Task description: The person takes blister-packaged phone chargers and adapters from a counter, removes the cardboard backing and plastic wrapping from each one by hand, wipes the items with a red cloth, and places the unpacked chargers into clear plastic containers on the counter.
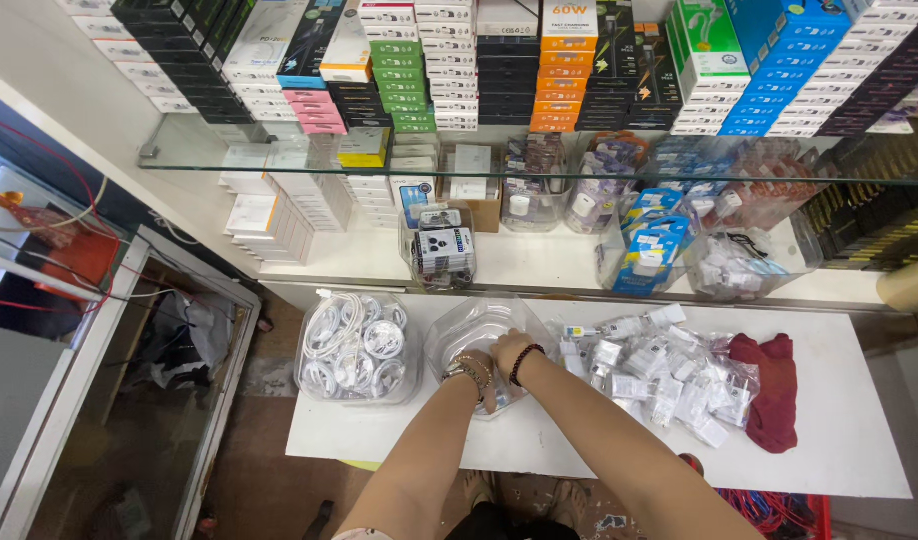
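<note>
- Bright, even light from overhead; the white tabletop (839,420) is almost washed out.
- Soft, faint shadows.
- Glare streaks the glass shelf (209,150).
- Wide-angle bending at edges.
- Focus is sharp throughout.

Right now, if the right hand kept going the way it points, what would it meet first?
The right hand points down into the clear plastic container, beside the left hand. It would likely meet that container's bottom first, though depth is hard to judge from above.

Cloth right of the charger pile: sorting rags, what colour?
Dark red cloth, seen in the head view.
</note>
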`<state>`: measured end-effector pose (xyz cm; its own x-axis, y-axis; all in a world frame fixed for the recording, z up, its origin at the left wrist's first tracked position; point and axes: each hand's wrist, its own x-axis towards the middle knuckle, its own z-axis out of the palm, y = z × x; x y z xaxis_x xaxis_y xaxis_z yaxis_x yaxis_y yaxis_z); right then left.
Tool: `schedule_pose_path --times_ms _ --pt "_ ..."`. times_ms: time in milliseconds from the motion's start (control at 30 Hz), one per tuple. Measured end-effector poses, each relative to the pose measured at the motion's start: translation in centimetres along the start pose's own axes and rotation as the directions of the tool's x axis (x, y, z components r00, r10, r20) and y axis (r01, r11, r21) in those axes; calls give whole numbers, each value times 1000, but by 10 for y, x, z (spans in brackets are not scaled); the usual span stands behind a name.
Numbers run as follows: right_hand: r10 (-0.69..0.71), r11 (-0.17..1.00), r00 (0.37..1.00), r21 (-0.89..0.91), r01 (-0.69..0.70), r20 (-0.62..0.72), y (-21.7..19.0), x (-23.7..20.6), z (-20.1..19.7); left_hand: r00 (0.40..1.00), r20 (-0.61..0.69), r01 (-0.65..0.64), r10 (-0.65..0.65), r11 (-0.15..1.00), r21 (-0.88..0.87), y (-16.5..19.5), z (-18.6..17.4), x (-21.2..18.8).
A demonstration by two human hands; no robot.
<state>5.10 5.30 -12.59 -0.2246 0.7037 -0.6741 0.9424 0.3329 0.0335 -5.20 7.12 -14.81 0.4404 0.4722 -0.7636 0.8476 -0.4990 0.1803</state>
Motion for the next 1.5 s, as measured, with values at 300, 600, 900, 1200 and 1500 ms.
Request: schedule_pose_path --times_ms 300,600,900,1200,1500 --pt "-129 967 950 247 58 284 12 2 7 987 140 -62 78 991 -117 -4 10 25" --pt "-102 981 994 173 94 38 7 -7 20 945 327 59 8 979 -193 -4 6 16" --pt "-121 967 968 196 166 -221 14 -41 10 902 410 -7 135 955 -297 -12 -2 17" --pt "-210 828 877 399 395 -433 53 -62 -12 861 448 109 242 772 -626 -12 -19 13" --pt "58 537 870 750 386 -489 96 -93 -35 950 -126 -308 285 920 -241 -22 -92 -37"
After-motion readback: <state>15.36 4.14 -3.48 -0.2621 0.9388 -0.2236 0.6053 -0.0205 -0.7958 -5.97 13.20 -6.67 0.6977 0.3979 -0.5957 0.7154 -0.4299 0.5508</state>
